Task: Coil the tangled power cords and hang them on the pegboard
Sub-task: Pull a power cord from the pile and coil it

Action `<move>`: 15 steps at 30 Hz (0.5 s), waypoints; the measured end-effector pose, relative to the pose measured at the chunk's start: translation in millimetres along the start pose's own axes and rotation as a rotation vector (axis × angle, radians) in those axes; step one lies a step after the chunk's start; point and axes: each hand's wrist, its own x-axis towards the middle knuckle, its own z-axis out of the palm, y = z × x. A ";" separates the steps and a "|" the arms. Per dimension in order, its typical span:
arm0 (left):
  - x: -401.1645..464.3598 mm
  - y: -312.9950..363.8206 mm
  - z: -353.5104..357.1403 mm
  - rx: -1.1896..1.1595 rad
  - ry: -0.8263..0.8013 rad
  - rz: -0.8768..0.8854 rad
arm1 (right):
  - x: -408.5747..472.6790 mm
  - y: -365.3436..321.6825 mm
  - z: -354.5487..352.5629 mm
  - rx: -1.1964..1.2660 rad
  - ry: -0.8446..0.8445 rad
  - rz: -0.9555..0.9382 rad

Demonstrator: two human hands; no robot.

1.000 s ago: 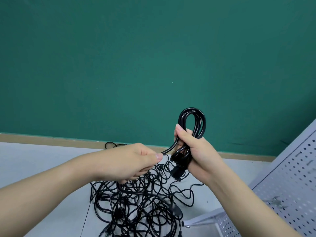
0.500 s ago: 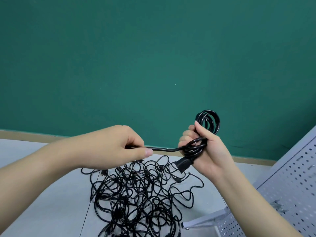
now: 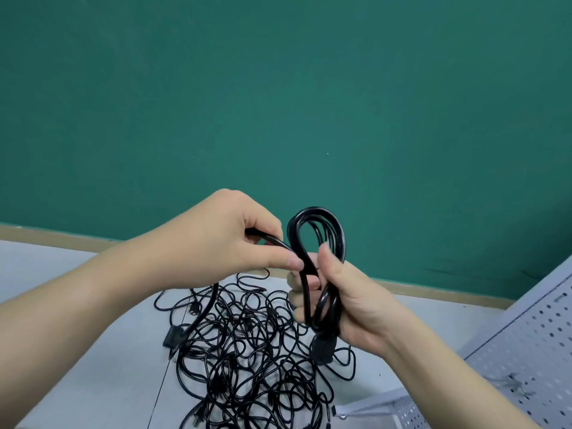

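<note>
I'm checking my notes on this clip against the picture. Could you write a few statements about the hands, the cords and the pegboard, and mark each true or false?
1. The right hand grips a coil of black cord. True.
2. The left hand rests open on the table. False: it is raised and pinches the cord's free end beside the coil.
3. A tangled pile of cords lies on the table below the hands. True.
4. The coil already hangs on the pegboard. False: it is in the right hand, left of the pegboard.
5. The wall is red. False: it is green.
</note>
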 end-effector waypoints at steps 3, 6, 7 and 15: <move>0.1 2.8 7.1 0.009 0.020 -0.005 | -3.6 1.0 14.1 -0.277 -0.018 -0.009; 1.0 3.7 9.5 0.053 0.033 -0.053 | -2.3 3.5 24.3 -0.475 0.015 0.019; 1.8 2.7 9.0 0.082 0.036 -0.078 | -1.8 4.5 26.0 -0.514 0.049 0.045; 2.7 -15.3 3.9 0.059 0.046 -0.180 | -0.6 5.7 25.7 -0.351 0.053 0.350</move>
